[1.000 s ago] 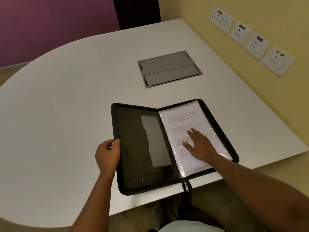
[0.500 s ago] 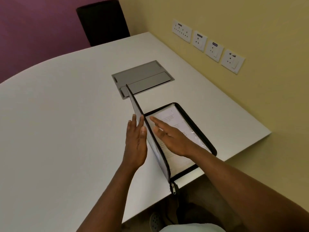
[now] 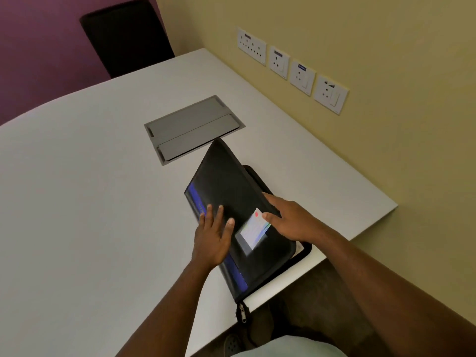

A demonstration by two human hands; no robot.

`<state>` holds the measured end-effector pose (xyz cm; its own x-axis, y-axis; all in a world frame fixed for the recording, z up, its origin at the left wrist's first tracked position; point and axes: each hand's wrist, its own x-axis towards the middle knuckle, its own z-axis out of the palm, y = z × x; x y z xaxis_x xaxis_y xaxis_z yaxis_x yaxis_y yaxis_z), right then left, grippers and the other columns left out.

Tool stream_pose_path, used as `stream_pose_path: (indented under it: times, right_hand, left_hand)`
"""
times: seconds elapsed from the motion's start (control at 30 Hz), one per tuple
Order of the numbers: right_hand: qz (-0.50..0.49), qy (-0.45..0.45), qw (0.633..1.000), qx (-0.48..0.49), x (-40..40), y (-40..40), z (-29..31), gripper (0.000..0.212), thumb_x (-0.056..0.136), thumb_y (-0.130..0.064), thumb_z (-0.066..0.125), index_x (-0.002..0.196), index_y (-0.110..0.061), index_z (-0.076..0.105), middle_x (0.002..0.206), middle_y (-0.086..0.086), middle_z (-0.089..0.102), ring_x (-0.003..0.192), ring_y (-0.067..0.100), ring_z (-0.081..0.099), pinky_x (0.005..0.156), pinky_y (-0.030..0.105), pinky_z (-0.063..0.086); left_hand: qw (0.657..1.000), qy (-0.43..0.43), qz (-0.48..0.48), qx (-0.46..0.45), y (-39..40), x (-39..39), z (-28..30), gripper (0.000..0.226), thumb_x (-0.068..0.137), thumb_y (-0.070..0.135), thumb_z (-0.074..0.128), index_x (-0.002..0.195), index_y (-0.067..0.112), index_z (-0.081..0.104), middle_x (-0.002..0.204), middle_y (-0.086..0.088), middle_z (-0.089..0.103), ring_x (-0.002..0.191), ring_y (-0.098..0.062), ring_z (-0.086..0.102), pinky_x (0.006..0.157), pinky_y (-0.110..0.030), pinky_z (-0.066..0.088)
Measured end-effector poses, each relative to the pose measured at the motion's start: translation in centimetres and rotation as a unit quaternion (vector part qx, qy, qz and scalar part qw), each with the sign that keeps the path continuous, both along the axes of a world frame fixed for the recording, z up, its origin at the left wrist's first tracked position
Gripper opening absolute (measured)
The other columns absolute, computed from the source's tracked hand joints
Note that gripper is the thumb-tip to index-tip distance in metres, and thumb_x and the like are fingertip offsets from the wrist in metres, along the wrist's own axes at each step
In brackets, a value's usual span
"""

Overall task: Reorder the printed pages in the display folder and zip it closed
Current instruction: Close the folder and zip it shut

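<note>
The black display folder (image 3: 229,191) lies near the front edge of the white table (image 3: 77,202), its front cover folded down almost flat over the pages. A white label (image 3: 253,231) is stuck on the cover. My left hand (image 3: 212,237) presses flat on the cover near the blue spine strip. My right hand (image 3: 288,220) rests with straight fingers on the cover's right edge. The pages are hidden, except a sliver of white at the lower right corner (image 3: 298,247). The zip pull (image 3: 242,311) hangs off the table edge below the spine.
A grey cable hatch (image 3: 192,130) is set into the table just beyond the folder. Wall sockets (image 3: 291,67) line the yellow wall on the right. A black chair (image 3: 126,34) stands at the far side. The table's right edge runs close to the folder.
The cover went from lying open on the left, through upright, to nearly down over the pages. My right hand moved from the pages onto the cover's outer face.
</note>
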<state>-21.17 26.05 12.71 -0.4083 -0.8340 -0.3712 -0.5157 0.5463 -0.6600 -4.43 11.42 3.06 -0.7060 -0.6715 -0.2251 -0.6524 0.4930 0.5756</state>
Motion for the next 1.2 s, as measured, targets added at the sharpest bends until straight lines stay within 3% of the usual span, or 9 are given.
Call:
stream_pose_path:
  times: [0.13, 0.2, 0.4, 0.63, 0.77, 0.97, 1.03, 1.1, 1.2]
  right_hand:
    - [0.005, 0.047, 0.998, 0.037, -3.6, 0.8, -3.7, 0.066, 0.100, -0.044, 0.041, 0.155, -0.028, 0.006, 0.163, -0.004, 0.005, 0.150, 0.021, 0.004, 0.120, 0.039, 0.010]
    - [0.002, 0.071, 0.996, 0.045, -4.9, 1.2, -5.7, 0.072, 0.096, -0.057, 0.037, 0.155, -0.029, 0.005, 0.163, -0.003, -0.001, 0.150, 0.020, -0.005, 0.120, 0.042, 0.003]
    - [-0.041, 0.072, 0.991, 0.105, -6.9, 2.2, -12.6, 0.091, 0.080, -0.077, 0.023, 0.155, -0.029, 0.001, 0.163, -0.001, -0.002, 0.150, 0.022, -0.008, 0.120, 0.043, 0.001]
    - [-0.001, 0.143, 0.979, 0.146, -7.3, 2.4, -16.2, 0.089, 0.090, -0.071, 0.029, 0.154, -0.022, -0.008, 0.163, 0.002, -0.011, 0.149, 0.024, -0.012, 0.119, 0.043, -0.002]
    - [0.007, 0.238, 0.966, 0.103, -5.4, 3.2, -17.8, 0.081, 0.091, -0.068, 0.014, 0.154, -0.023, -0.009, 0.162, 0.003, -0.009, 0.149, 0.026, -0.007, 0.117, 0.039, -0.005]
    - [0.018, 0.259, 0.954, 0.147, -5.1, 2.3, -18.1, 0.072, 0.098, -0.059, 0.019, 0.154, -0.023, -0.007, 0.163, 0.004, -0.008, 0.149, 0.028, -0.009, 0.119, 0.044, -0.004]
    - [0.012, 0.284, 0.951, 0.125, -4.8, 2.2, -17.4, 0.073, 0.098, -0.056, 0.031, 0.155, -0.019, 0.007, 0.163, 0.007, 0.003, 0.150, 0.030, 0.001, 0.120, 0.045, 0.002]
    - [-0.017, 0.304, 0.952, 0.046, -3.4, 2.5, -16.3, 0.064, 0.093, -0.046, 0.055, 0.146, -0.013, 0.038, 0.154, 0.014, 0.033, 0.142, 0.034, 0.030, 0.117, 0.045, 0.023]
    - [-0.035, 0.289, 0.952, -0.096, 0.5, 3.6, -15.4, 0.032, 0.084, -0.028, 0.070, 0.110, -0.011, 0.060, 0.113, 0.010, 0.061, 0.103, 0.023, 0.059, 0.088, 0.033, 0.052]
  left_hand:
    - [0.985, -0.170, -0.020, -0.009, 0.5, 0.9, -2.8, 0.078, 0.090, 0.071, 0.020, 0.153, 0.034, -0.007, 0.161, -0.002, -0.015, 0.148, -0.030, -0.011, 0.120, -0.045, 0.004]
    - [0.978, -0.205, -0.029, 0.000, 0.7, 1.1, -3.5, 0.080, 0.092, 0.069, 0.028, 0.152, 0.034, -0.012, 0.161, -0.005, -0.016, 0.148, -0.034, -0.009, 0.119, -0.048, 0.008]
    - [0.975, -0.222, -0.019, 0.020, 0.9, 0.2, -4.7, 0.094, 0.085, 0.072, 0.045, 0.152, 0.037, -0.009, 0.160, -0.008, -0.018, 0.148, -0.036, -0.006, 0.118, -0.049, 0.013]
    - [0.967, -0.253, -0.009, -0.009, 1.3, -0.4, -5.8, 0.097, 0.081, 0.076, 0.045, 0.152, 0.038, -0.009, 0.159, -0.005, -0.025, 0.148, -0.033, -0.011, 0.118, -0.049, 0.012]
    - [0.966, -0.257, -0.022, -0.017, 1.3, -0.1, -5.7, 0.103, 0.077, 0.080, 0.048, 0.151, 0.039, -0.011, 0.158, -0.005, -0.027, 0.147, -0.032, -0.014, 0.118, -0.049, 0.009]
    - [0.970, -0.242, -0.030, 0.003, 1.2, 0.2, -5.8, 0.108, 0.075, 0.080, 0.051, 0.151, 0.037, -0.014, 0.157, -0.004, -0.029, 0.147, -0.033, -0.014, 0.118, -0.051, 0.010]
    - [0.976, -0.217, -0.021, 0.026, 1.3, 0.4, -5.7, 0.112, 0.074, 0.076, 0.058, 0.152, 0.033, -0.010, 0.159, -0.002, -0.025, 0.148, -0.032, -0.009, 0.118, -0.051, 0.018]
    - [0.984, -0.168, 0.014, 0.051, 2.0, 1.4, -5.3, 0.115, 0.071, 0.070, 0.067, 0.154, 0.026, 0.001, 0.162, -0.001, -0.011, 0.148, -0.030, 0.007, 0.114, -0.049, 0.030]
    - [0.991, -0.112, 0.047, 0.061, 3.4, 3.7, -4.7, 0.090, 0.069, 0.064, 0.073, 0.138, 0.021, 0.034, 0.141, -0.002, 0.036, 0.125, -0.020, 0.045, 0.096, -0.035, 0.048]
